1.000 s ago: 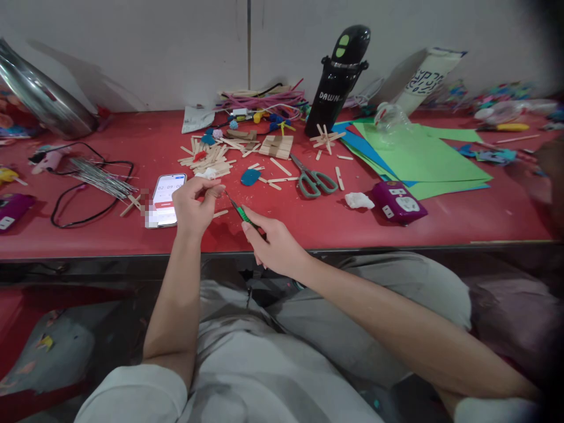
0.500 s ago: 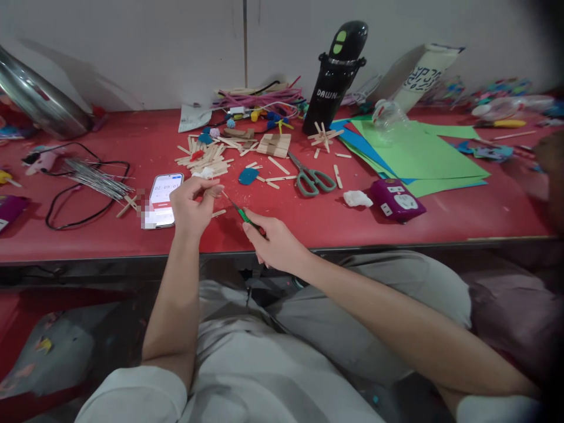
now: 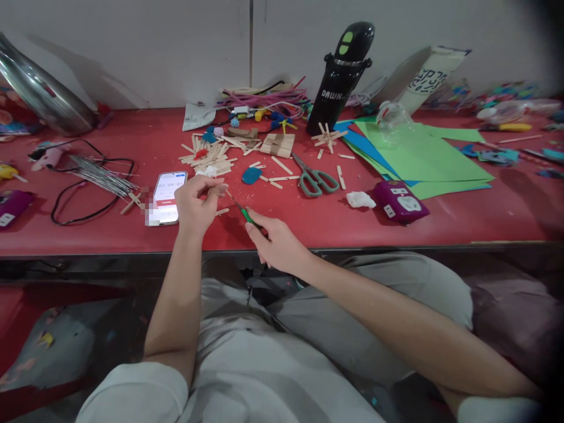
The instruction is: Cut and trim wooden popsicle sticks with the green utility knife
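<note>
My left hand (image 3: pixel 198 202) is raised over the front of the red table, thumb and fingertips pinched together. What they hold is too small to make out. My right hand (image 3: pixel 278 242) is closed around a slim green-handled tool (image 3: pixel 247 215), perhaps a craft knife. Its thin tip points up and left, close to my left fingertips. Behind my left hand lies a pile of wooden craft sticks (image 3: pixel 214 157) with a white crumpled wad (image 3: pixel 207 171) at its near edge. A phone (image 3: pixel 166 198) with a lit timer screen lies beside my left wrist.
Grey-handled scissors (image 3: pixel 316 179), a blue oval piece (image 3: pixel 251 175) and a purple packet (image 3: pixel 400 201) lie on the red table (image 3: pixel 110 238). A black bottle (image 3: pixel 338 79) stands behind, near green paper sheets (image 3: pixel 440 155). Metal wires (image 3: pixel 101 174) and a black cord lie left.
The whole view has shifted slightly, with the table things appearing a little further right. Both hands keep nearly the same pose and grip.
</note>
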The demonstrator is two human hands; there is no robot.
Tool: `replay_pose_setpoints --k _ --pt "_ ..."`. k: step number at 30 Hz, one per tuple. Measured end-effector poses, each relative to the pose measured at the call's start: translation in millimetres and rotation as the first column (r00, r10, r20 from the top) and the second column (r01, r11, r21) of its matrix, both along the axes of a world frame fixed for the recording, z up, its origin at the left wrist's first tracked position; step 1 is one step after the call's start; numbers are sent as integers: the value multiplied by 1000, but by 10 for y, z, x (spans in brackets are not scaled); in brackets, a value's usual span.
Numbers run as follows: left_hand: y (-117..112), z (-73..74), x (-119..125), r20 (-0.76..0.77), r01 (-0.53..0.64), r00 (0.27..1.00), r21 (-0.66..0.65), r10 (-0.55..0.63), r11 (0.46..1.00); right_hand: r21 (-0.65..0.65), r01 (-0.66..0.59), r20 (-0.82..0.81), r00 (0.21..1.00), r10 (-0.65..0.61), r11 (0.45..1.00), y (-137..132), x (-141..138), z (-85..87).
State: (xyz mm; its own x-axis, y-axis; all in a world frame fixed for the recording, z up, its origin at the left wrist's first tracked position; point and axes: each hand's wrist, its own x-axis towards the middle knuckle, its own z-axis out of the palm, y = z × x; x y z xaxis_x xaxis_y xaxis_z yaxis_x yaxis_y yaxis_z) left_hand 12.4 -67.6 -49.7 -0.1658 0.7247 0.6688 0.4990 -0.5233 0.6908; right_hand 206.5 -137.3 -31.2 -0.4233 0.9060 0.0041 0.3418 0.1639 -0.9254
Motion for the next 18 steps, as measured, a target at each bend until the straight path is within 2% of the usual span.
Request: replay_pose_setpoints --k 5,13,18 --pt "1 -2 -3 -22 17 1000 1 -17 1000 2 21 -93 995 -21 1000 -15 9 52" --pt "2 -9 -10 -5 9 1000 0 -9 1000 -46 7 -76 997 -10 999 4 8 20" --pt "-13 2 3 5 26 1000 3 -26 1000 -26 9 -86 996 -12 1000 -1 -1 27"
